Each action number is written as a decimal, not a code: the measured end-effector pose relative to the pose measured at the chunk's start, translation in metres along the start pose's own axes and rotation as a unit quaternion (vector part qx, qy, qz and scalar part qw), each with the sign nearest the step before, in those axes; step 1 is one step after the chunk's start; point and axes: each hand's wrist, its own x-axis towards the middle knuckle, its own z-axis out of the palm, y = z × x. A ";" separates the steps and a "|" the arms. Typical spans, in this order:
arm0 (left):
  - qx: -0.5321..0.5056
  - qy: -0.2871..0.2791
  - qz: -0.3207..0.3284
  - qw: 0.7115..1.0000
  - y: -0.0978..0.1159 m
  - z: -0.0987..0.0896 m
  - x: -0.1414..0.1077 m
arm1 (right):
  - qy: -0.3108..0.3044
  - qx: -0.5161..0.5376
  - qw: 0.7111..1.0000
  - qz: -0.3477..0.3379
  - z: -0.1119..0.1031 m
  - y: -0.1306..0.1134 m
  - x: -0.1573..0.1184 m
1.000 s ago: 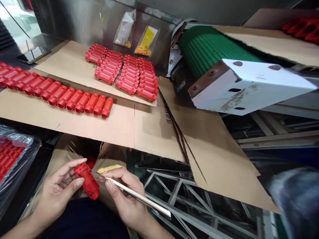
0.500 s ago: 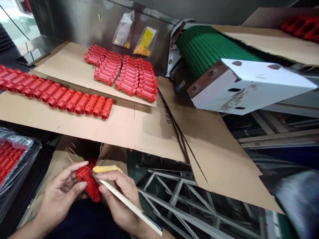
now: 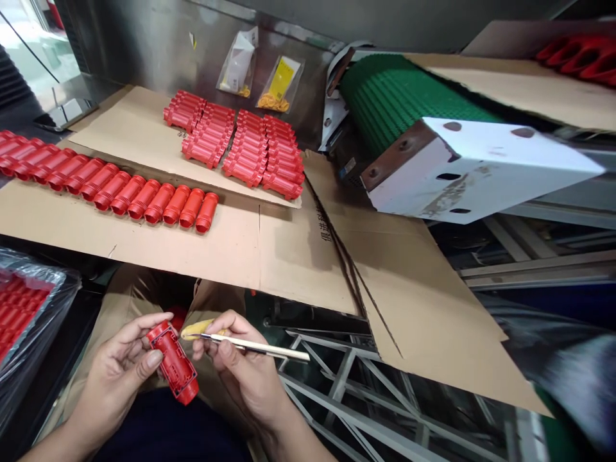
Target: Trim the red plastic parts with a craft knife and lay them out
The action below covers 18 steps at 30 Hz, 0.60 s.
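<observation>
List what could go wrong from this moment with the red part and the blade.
1. The thin blade in the right hand points toward the left hand; a slip might nick a finger.
2. The red part is pinched only by fingertips over the lap, so it may drop.

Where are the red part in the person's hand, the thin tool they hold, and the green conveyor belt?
red plastic part [image 3: 174,363], head view, middle of its body
thin blade tool [image 3: 269,347], head view, pale handle shaft
green conveyor belt [image 3: 389,96], head view, ribbed top surface
</observation>
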 end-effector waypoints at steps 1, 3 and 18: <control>-0.005 -0.003 -0.002 1.000 0.000 0.000 0.001 | -0.008 0.038 0.999 0.025 -0.001 0.000 -0.001; -0.015 -0.011 -0.012 1.000 -0.003 0.000 0.001 | -0.061 0.101 0.990 0.081 -0.006 -0.002 -0.007; 0.739 -0.112 0.343 0.569 0.116 0.138 0.138 | -0.012 -0.078 0.987 -0.139 -0.024 -0.026 -0.017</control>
